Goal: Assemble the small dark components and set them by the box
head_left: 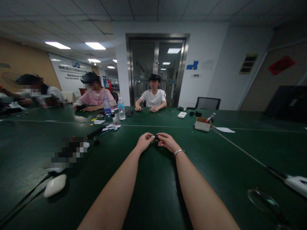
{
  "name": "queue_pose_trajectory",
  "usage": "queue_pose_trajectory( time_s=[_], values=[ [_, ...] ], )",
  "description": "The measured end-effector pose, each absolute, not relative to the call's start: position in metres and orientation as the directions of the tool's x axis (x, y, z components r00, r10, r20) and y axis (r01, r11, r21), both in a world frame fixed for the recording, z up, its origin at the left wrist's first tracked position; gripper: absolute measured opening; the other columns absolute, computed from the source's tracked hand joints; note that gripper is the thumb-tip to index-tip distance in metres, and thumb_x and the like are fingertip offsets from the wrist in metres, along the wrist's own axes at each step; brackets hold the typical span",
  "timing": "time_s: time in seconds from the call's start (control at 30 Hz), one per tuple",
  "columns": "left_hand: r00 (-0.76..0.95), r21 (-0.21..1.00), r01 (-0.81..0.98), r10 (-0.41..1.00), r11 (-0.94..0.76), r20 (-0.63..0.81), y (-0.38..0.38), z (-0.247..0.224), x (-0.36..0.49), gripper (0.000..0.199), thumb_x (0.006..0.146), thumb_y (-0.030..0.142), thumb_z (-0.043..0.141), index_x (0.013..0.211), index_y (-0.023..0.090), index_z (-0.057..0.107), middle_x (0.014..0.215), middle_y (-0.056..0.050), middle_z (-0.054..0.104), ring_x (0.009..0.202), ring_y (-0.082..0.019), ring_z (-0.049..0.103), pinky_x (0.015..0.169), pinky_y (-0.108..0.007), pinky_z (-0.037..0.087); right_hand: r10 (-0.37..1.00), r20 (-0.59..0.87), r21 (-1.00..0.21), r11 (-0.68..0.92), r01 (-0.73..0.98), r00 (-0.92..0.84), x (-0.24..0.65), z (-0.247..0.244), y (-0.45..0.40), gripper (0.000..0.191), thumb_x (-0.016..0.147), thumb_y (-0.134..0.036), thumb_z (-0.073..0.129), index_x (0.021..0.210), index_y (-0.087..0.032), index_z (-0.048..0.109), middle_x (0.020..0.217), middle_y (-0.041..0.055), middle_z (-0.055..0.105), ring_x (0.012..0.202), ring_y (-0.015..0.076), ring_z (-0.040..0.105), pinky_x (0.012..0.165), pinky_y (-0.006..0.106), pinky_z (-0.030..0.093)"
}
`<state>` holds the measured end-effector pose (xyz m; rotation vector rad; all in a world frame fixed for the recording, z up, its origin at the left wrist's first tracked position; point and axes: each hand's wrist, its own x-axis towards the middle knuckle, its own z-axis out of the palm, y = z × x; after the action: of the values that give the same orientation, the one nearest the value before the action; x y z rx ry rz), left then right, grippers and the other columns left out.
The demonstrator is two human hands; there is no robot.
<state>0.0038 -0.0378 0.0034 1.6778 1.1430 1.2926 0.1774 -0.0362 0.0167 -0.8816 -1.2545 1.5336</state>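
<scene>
Both hands meet over the middle of the dark green table (153, 179). Between them is a small dark object (156, 137) with a pale, silvery end, too small to name. My left hand (144, 142) pinches the pale end with thumb and fingertips. On the other side, the fingers of my right hand (167, 142) close around the dark end; a silver bangle (179, 152) circles that wrist. The fingers cover part of the object, so whether it is one piece or two I cannot tell.
Left are a white rounded case (55, 186), a black cable (28, 195), crumpled paper (111, 127) and water bottles (122, 109). Right are a small carton (202, 124), eyeglasses (263, 201) and a white device (297, 183). Several people sit across the table.
</scene>
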Motion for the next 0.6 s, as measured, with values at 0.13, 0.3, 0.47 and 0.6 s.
queue_pose_trajectory(
  time_s=[0.13,0.3,0.47,0.6],
  values=[
    [0.063,0.921,0.217,0.946,-0.324,0.318,-0.0355,0.0022,0.0041,0.032,0.072,0.043,0.062,0.090,0.016,0.061,0.075,-0.004,0.063,0.067,-0.014,0.058,0.053,-0.022,0.044,0.951,0.031,-0.976,-0.037,-0.213,-0.308,0.1772,0.0176,-0.0377,0.022,0.078,-0.016,0.065,0.100,-0.016,0.060,0.073,0.0023,0.066,0.050,0.0070,0.059,0.052,0.022,0.055],
    [0.074,0.916,0.196,0.937,-0.349,0.341,-0.0360,0.0033,0.0042,0.029,0.075,0.042,0.059,0.093,0.019,0.058,0.066,0.002,0.057,0.053,-0.009,0.052,0.049,-0.019,0.040,0.952,0.022,-0.978,-0.043,-0.202,-0.307,0.1767,0.0181,-0.0381,0.019,0.081,-0.014,0.061,0.100,-0.015,0.059,0.071,0.0027,0.066,0.049,0.0070,0.059,0.052,0.021,0.055],
    [0.095,0.909,0.212,0.933,-0.360,0.347,-0.0376,0.0042,0.0044,0.030,0.071,0.038,0.064,0.091,0.017,0.060,0.069,0.000,0.060,0.060,-0.010,0.054,0.052,-0.019,0.040,0.956,0.011,-0.977,-0.051,-0.205,-0.292,0.1771,0.0168,-0.0359,0.019,0.083,-0.016,0.059,0.101,-0.014,0.058,0.069,0.0030,0.066,0.049,0.0072,0.059,0.052,0.021,0.055],
    [0.095,0.921,0.206,0.944,-0.330,0.316,-0.0388,0.0051,0.0048,0.029,0.074,0.038,0.061,0.091,0.015,0.061,0.073,-0.003,0.061,0.063,-0.011,0.056,0.052,-0.019,0.041,0.957,0.011,-0.978,-0.050,-0.203,-0.291,0.1773,0.0163,-0.0351,0.020,0.083,-0.015,0.060,0.102,-0.014,0.057,0.070,0.0031,0.066,0.049,0.0075,0.060,0.052,0.021,0.055]
  ],
)
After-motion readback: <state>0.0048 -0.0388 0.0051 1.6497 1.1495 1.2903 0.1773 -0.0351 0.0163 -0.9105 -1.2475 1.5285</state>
